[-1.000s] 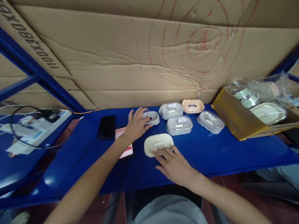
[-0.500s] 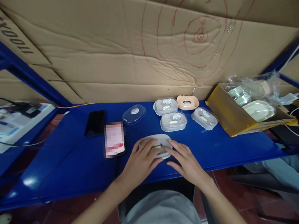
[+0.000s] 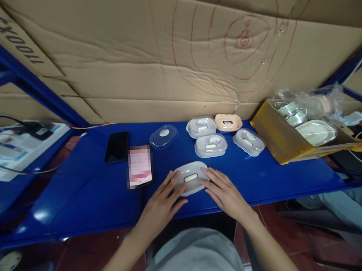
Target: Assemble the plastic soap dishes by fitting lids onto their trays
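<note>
- a dark phone (image 3: 116, 147) is lying left of a pink-screened phone (image 3: 139, 165) on the worktop (image 3: 88, 191)
- i'm touching the grey dish (image 3: 193, 186) with my left hand (image 3: 161, 201), fingers loosely spread
- the dish is sitting between my hands
- i'm touching its right rim with my right hand (image 3: 227, 191), fingers half open

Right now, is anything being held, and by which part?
The grey dish, by its two ends: left hand at the left, right hand at the right.
</note>
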Demonstrator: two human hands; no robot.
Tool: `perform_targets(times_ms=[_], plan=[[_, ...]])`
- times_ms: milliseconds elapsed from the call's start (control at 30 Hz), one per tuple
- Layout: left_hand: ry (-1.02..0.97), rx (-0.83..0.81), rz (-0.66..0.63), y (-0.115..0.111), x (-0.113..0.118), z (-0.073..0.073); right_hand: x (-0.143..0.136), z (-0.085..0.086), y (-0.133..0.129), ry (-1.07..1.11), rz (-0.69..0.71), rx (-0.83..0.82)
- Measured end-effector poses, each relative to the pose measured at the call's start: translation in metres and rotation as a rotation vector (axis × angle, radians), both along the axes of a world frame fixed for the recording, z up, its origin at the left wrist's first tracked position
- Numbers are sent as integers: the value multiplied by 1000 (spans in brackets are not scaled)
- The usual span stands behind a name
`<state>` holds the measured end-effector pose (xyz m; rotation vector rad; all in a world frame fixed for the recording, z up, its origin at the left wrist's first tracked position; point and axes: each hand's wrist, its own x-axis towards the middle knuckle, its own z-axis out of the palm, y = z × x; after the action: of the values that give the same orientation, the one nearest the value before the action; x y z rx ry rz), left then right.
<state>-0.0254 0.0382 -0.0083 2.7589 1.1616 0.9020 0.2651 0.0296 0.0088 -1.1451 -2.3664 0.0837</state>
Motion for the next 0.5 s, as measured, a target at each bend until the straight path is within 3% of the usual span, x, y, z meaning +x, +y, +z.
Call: perform_targets(times_ms=[100, 200, 300, 367, 500], plan=[[50, 7, -15, 2, -5, 6, 1, -1, 1, -26, -3, -2], [47, -39, 41, 24, -8, 26, 1, -1, 0, -29, -16, 0], [98, -220, 278, 75, -11, 51, 0, 1, -4, -43, -46, 14], [117, -256, 372, 120, -15, 63, -1, 1, -7, -61, -106, 23], [150, -362, 478, 191, -20, 73, -2, 0, -8, -61, -198, 13]])
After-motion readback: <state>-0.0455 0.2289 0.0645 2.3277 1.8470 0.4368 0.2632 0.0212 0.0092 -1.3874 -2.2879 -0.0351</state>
